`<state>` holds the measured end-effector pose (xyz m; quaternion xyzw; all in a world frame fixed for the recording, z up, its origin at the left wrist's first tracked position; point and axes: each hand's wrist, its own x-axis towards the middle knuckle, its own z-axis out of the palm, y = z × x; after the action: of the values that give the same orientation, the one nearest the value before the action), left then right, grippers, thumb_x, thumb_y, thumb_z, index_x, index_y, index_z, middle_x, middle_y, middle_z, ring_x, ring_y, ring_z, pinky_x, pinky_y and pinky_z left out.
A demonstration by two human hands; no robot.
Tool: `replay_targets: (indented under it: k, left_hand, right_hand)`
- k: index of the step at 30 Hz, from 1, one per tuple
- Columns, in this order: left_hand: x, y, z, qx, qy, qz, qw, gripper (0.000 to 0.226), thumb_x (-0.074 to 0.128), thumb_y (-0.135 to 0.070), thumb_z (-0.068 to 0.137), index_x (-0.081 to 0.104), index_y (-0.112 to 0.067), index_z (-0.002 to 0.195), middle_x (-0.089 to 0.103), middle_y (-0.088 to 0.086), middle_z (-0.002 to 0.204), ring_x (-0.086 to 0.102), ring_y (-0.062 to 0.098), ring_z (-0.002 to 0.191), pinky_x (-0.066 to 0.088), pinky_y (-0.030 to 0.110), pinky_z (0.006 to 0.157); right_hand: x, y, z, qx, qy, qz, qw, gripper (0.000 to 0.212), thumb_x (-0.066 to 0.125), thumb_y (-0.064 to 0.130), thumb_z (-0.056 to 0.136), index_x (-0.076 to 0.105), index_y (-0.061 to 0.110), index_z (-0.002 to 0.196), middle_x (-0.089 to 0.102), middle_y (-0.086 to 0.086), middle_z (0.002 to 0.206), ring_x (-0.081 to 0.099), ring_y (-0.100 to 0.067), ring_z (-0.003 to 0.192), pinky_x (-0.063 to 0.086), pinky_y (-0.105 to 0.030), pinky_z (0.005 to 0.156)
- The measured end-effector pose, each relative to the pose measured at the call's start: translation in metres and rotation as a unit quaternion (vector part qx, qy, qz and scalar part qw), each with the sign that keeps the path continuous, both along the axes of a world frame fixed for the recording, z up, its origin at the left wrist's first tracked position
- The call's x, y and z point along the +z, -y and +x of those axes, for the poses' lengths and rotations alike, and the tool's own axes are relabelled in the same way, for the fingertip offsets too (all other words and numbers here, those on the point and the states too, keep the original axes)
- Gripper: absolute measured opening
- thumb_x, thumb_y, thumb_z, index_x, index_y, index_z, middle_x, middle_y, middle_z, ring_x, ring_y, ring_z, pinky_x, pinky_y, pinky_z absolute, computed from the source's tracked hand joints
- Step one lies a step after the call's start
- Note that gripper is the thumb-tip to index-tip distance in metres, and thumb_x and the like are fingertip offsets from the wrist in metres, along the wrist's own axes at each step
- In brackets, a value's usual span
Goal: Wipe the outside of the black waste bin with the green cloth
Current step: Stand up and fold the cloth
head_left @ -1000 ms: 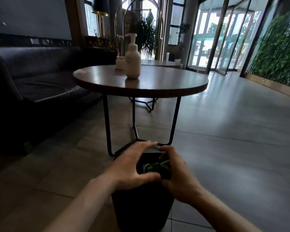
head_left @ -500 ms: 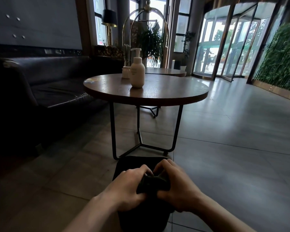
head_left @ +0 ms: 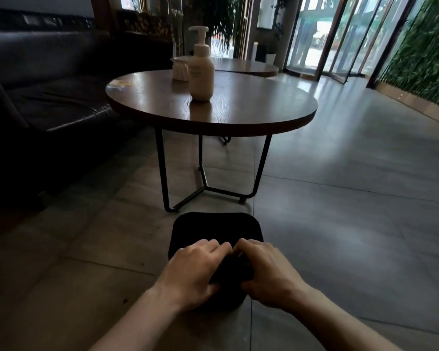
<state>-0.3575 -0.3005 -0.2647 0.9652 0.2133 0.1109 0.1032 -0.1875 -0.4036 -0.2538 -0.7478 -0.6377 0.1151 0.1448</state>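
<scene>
The black waste bin (head_left: 214, 228) stands on the tiled floor in front of the round table, seen from above. My left hand (head_left: 193, 273) and my right hand (head_left: 266, 269) lie side by side on its near side, fingers curled over a dark bunched cloth (head_left: 232, 271). The cloth looks almost black in this light, with only a small part showing between the two hands. Both hands press it against the bin's near wall. The bin's lower part is hidden under my hands and forearms.
A round wooden table (head_left: 238, 117) on black metal legs (head_left: 162, 173) stands just beyond the bin, carrying a cream pump bottle (head_left: 200, 74) and a small white pot (head_left: 180, 68). A black leather sofa (head_left: 48, 92) fills the left. Open tiled floor (head_left: 352, 198) stretches right toward glass doors.
My view has tilted down and pulled back from the bin. Both hands with the cloth have slid from the bin's rim down its near side.
</scene>
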Motion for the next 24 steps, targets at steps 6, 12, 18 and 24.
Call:
replay_targets:
  k: [6, 12, 18, 24]
  left_hand:
    - [0.066, 0.018, -0.014, 0.003, -0.068, -0.031, 0.997, 0.058, 0.068, -0.036, 0.079, 0.041, -0.034, 0.131, 0.057, -0.009, 0.115, 0.055, 0.016, 0.113, 0.052, 0.036, 0.084]
    - [0.178, 0.056, -0.030, 0.026, -0.119, -0.074, 0.990, 0.060, 0.059, -0.034, 0.077, 0.041, -0.033, 0.134, 0.053, -0.011, 0.121, 0.050, 0.014, 0.118, 0.047, 0.032, 0.088]
    - [0.355, 0.109, -0.030, -0.011, -0.132, -0.025, 0.991, 0.044, 0.081, -0.054, 0.048, 0.070, -0.042, 0.089, 0.057, -0.021, 0.073, 0.059, -0.011, 0.066, 0.042, 0.006, 0.049]
    - [0.492, 0.153, -0.014, 0.011, -0.043, -0.133, 0.990, 0.030, 0.031, -0.039, 0.104, 0.040, -0.034, 0.132, 0.047, -0.011, 0.122, 0.046, 0.004, 0.123, 0.037, 0.018, 0.099]
  right_hand:
    - [0.066, 0.017, -0.026, -0.036, -0.003, -0.090, 0.995, 0.049, 0.076, 0.029, 0.071, 0.047, 0.030, 0.111, 0.056, 0.006, 0.110, 0.059, -0.025, 0.102, 0.042, -0.033, 0.071]
    - [0.179, 0.052, -0.047, -0.066, -0.053, -0.144, 0.986, 0.046, 0.069, 0.029, 0.071, 0.046, 0.030, 0.110, 0.053, 0.007, 0.109, 0.060, -0.027, 0.103, 0.045, -0.036, 0.074]
    - [0.327, 0.096, -0.048, -0.075, -0.108, -0.167, 0.977, 0.025, 0.046, 0.044, 0.099, 0.042, 0.031, 0.119, 0.041, 0.003, 0.111, 0.056, -0.024, 0.122, 0.046, -0.038, 0.093]
    - [0.456, 0.138, -0.029, -0.081, -0.152, -0.166, 0.971, 0.012, 0.038, 0.048, 0.101, 0.038, 0.036, 0.104, 0.039, 0.007, 0.106, 0.055, -0.015, 0.117, 0.044, -0.029, 0.095]
